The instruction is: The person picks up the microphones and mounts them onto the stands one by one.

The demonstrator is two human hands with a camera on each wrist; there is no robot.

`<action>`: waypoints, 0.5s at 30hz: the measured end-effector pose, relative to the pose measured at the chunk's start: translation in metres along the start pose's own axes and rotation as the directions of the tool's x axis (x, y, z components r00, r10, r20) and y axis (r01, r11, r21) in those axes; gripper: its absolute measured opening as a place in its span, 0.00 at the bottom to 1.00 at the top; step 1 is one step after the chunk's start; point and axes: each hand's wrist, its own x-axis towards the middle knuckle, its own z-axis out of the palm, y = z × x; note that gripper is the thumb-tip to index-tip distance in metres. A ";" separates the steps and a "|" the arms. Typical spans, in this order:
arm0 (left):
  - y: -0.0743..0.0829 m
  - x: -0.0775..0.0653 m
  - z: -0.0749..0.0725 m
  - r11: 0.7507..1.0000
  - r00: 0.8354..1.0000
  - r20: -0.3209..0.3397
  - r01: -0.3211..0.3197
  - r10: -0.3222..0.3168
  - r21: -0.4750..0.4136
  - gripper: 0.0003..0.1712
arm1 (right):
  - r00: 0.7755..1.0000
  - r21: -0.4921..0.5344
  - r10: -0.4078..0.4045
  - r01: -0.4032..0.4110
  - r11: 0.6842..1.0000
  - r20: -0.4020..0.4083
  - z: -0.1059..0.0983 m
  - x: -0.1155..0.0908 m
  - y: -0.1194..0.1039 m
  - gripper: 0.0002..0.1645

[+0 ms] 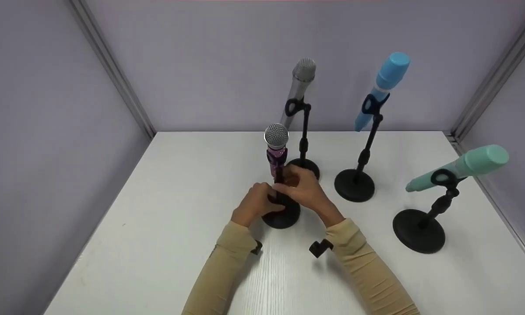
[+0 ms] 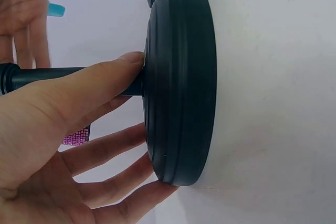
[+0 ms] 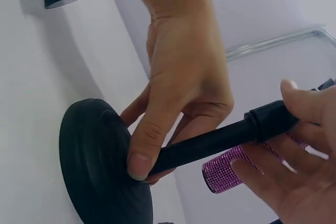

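Observation:
A pink glittery microphone (image 1: 276,136) with a silver mesh head sits in the clip of a black microphone stand (image 1: 284,218). My left hand (image 1: 257,202) grips this stand low down; in the left wrist view its thumb (image 2: 113,74) lies at the foot of the pole and its fingers spread along the round base (image 2: 181,85). Higher up, my right hand (image 1: 305,188) holds the pole. The right wrist view shows that hand's thumb and fingers (image 3: 302,100) around the thicker collar (image 3: 268,121), with the microphone's glittery end (image 3: 226,171) beside the pole.
Behind stands a silver microphone (image 1: 304,72) on its own stand. To the right are a blue microphone (image 1: 391,72) and a mint-green microphone (image 1: 481,162), each tilted in a black stand. All stand on a white table (image 1: 166,197) with grey panels (image 1: 227,65) around it.

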 end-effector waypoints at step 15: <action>-0.002 0.000 0.000 1.000 1.000 -0.006 -0.030 0.030 0.002 0.10 | 1.000 -0.075 -0.004 0.006 0.997 0.031 0.002 0.001 -0.003 0.11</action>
